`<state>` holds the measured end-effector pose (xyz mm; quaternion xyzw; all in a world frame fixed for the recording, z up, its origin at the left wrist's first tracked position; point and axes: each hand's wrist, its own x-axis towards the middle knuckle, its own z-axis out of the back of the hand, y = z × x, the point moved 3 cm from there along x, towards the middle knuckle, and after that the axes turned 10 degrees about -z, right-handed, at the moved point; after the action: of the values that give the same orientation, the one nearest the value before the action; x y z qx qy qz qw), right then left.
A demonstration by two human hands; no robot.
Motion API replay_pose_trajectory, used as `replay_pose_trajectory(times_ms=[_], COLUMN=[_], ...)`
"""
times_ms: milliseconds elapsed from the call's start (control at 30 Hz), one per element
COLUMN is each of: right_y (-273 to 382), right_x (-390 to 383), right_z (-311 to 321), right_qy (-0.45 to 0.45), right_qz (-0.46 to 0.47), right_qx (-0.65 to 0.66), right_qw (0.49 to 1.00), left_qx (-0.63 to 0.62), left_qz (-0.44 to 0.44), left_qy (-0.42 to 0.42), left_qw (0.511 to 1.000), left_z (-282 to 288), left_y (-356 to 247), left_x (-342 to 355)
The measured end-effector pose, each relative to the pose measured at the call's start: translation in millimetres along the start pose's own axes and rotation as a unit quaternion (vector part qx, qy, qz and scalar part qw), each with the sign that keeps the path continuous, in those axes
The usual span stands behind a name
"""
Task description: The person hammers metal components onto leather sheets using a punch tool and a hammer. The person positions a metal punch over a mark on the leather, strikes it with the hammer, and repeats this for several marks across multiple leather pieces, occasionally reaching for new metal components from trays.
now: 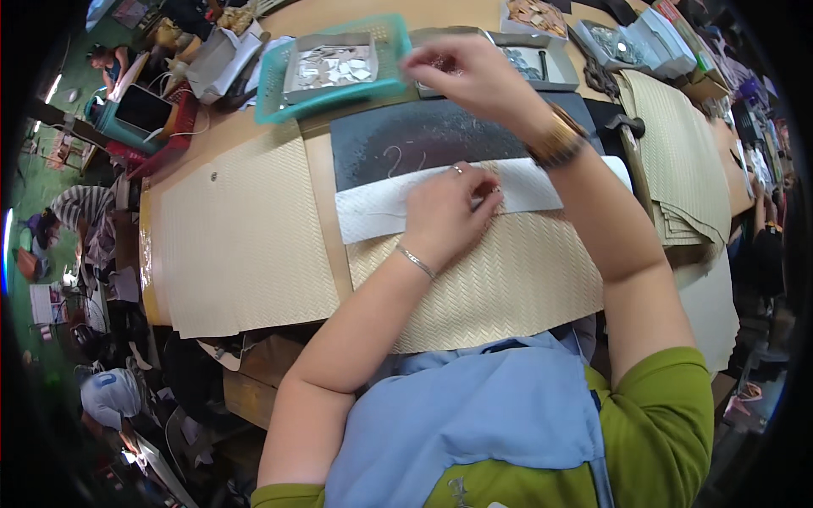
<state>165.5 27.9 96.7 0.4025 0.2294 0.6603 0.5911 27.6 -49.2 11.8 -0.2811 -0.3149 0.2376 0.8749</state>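
Observation:
In front of me lies a cream sheet with a woven herringbone pattern (491,288). Across its far part runs a white strip or folded flap (373,213), resting partly on a dark grey board (373,144). My left hand (445,207) is on the white strip, thumb and fingers closed together at the tips; whatever they pinch is too small to make out. Raised beyond the board, my right hand (474,78) has its fingers curled together near the boxes of small parts. What it holds, if anything, is hidden. Loose thread bits (394,157) lie on the board.
A teal basket (271,100) holds a box of small white pieces (330,68). Beside it stand a parts box (559,72) and a tray of metal pieces (614,42). Cream sheets lie left (246,245) and stacked right (686,161). A hammer (627,125) rests near the right stack.

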Motion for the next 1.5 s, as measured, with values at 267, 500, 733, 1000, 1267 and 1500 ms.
replay_pose_trajectory(times_ms=[267, 500, 733, 1000, 1267, 1500], right_y=[-60.0, -65.1, -68.7, -75.5, -71.5, -74.6], right_x=[-166.4, -168.9, -170.7, -172.5, -171.6, -171.7], right_z=[24.3, 22.8, 19.4, 15.9, 16.3, 15.0], right_qy=[0.041, 0.061, 0.038, 0.016, 0.023, 0.001], right_qz=[-0.279, -0.295, -0.258, -0.225, -0.233, -0.232], right_qx=[0.231, 0.278, 0.252, 0.282, 0.255, 0.268], right_qw=[0.931, 0.912, 0.932, 0.933, 0.938, 0.935], left_qx=[-0.064, -0.216, -0.249, -0.256, -0.257, -0.252], left_qz=[0.051, 0.114, 0.127, 0.114, 0.138, 0.116], left_qy=[0.012, 0.008, 0.015, -0.005, 0.034, 0.023], left_qw=[0.997, 0.97, 0.96, 0.96, 0.956, 0.96], left_z=[-3.3, -7.3, -13.9, -13.9, -11.5, -12.7], left_y=[-0.8, 5.6, 14.5, 12.5, 12.7, 11.3], left_x=[3.8, 3.3, 1.4, 1.9, 1.4, 2.0])
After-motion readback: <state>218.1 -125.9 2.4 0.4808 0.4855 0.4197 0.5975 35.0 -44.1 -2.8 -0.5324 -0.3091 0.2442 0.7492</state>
